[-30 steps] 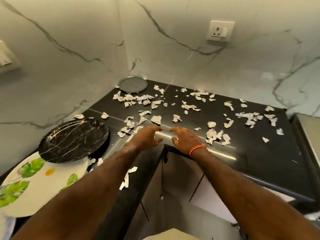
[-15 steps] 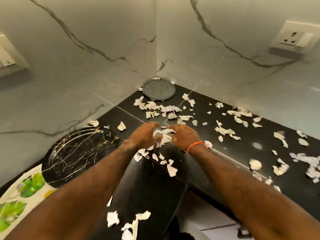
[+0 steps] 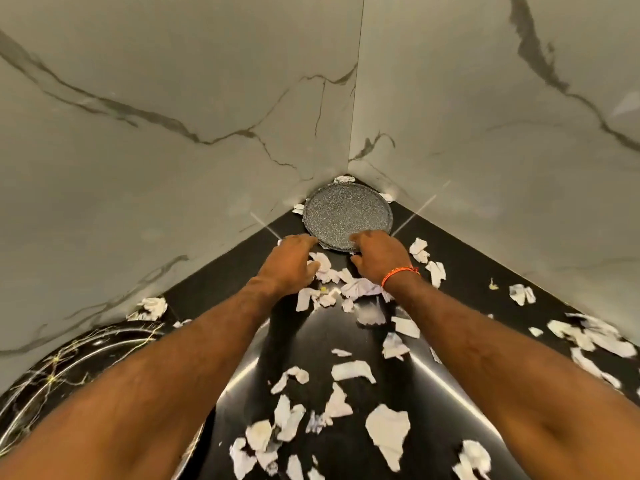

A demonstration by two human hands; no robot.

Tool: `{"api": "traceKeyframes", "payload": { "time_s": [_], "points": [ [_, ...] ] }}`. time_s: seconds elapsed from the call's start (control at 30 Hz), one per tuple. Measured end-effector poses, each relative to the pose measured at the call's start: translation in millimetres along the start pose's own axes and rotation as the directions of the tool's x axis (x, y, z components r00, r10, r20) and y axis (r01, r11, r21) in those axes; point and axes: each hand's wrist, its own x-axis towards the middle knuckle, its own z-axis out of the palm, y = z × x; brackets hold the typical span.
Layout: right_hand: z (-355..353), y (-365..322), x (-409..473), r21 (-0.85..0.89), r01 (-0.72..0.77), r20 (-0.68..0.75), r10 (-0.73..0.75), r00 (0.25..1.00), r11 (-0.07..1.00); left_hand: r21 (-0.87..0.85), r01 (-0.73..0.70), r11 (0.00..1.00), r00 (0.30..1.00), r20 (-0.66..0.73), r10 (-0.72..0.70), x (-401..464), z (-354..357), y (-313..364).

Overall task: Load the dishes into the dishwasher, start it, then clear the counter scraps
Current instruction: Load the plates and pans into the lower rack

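Observation:
A grey speckled round plate lies flat in the far corner of the black counter. Both arms stretch toward it. My left hand reaches its near left rim with loosely curved fingers, thumb over torn white paper scraps. My right hand, with an orange wristband, has fingertips on the plate's near rim and its thumb just below the edge, pinching it. More scraps litter the counter toward me.
A black plate with gold veins sits at the lower left, partly under my left forearm. Marble-patterned walls close in the corner on both sides. Further scraps lie along the right wall.
Both hands have moved forward from the scraps in mid-counter to the grey plate in the corner. My view has come closer and tilted toward the corner.

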Motion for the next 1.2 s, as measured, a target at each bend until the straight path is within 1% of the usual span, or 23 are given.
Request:
{"api": "traceKeyframes", "payload": {
  "time_s": [0.03,0.1,0.13,0.2,0.27,0.33,0.5,0.57,0.63,0.7,0.8,0.83,0.93,1.03,1.2],
  "points": [
    [4.6,3.3,8.5,-0.025,0.024,0.001,-0.024,1.000,0.999,0.013,-0.002,1.000,1.000,-0.001,0.002,8.2,2.1,-2.4],
    [14.3,9.1,24.2,-0.090,0.081,-0.044,-0.085,0.995,0.993,0.042,-0.004,0.999,1.000,-0.002,0.004,23.2,6.7,-7.3],
    [17.6,10.1,29.9,-0.131,0.120,-0.068,-0.130,0.989,0.984,0.050,0.003,0.999,1.000,-0.008,-0.002,28.0,7.8,-9.0],
    [20.8,9.0,35.0,-0.217,0.204,-0.067,-0.223,0.972,0.955,0.063,0.019,0.998,1.000,-0.018,-0.018,32.0,9.3,-10.9],
    [18.5,8.5,38.0,-0.260,0.261,-0.067,-0.287,0.956,0.930,0.083,0.026,0.996,0.999,-0.031,-0.023,33.6,9.7,-11.8],
    [13.2,9.8,38.8,-0.264,0.275,-0.096,-0.309,0.946,0.924,0.087,0.031,0.996,0.998,-0.050,-0.027,34.1,8.8,-11.7],
    [-6.8,7.2,19.6,-0.171,0.226,-0.279,-0.267,0.922,0.959,0.097,0.035,0.995,0.993,-0.116,-0.024,31.6,1.9,-6.2],
    [-12.6,-0.1,4.0,-0.134,0.214,-0.357,-0.248,0.900,0.968,0.114,0.037,0.993,0.993,-0.117,-0.023,26.0,-2.4,1.0],
    [-17.5,-10.9,-16.8,-0.122,0.212,-0.399,-0.243,0.884,0.970,0.118,0.009,0.993,0.994,-0.107,0.003,15.7,-5.0,9.2],
    [-21.0,-19.9,-39.6,-0.107,0.198,-0.420,-0.225,0.879,0.974,0.077,-0.060,0.995,0.989,-0.134,0.070,2.6,-8.8,17.1],
    [-29.8,-31.9,-85.7,-0.061,0.180,-0.429,-0.188,0.883,0.982,0.065,-0.221,0.973,0.952,-0.204,0.230,-31.4,-19.4,30.9],
    [-32.6,-35.6,-102.0,-0.037,0.171,-0.419,-0.170,0.892,0.985,0.071,-0.267,0.961,0.933,-0.232,0.277,-45.1,-21.7,35.4],
    [-38.8,-46.7,-149.4,0.020,0.087,-0.366,-0.074,0.928,0.996,0.086,-0.341,0.936,0.885,-0.306,0.351,-92.9,-25.7,53.4],
    [-47.1,-59.3,-201.4,0.094,0.100,-0.352,-0.061,0.934,0.991,0.062,-0.343,0.937,0.877,-0.336,0.343,-143.8,-24.8,70.6],
    [-56.5,-74.8,-300.0,0.086,0.185,-0.453,-0.127,0.883,0.979,-0.030,-0.321,0.947,0.888,-0.358,0.289,-220.5,-28.0,90.9]
  ]
}}
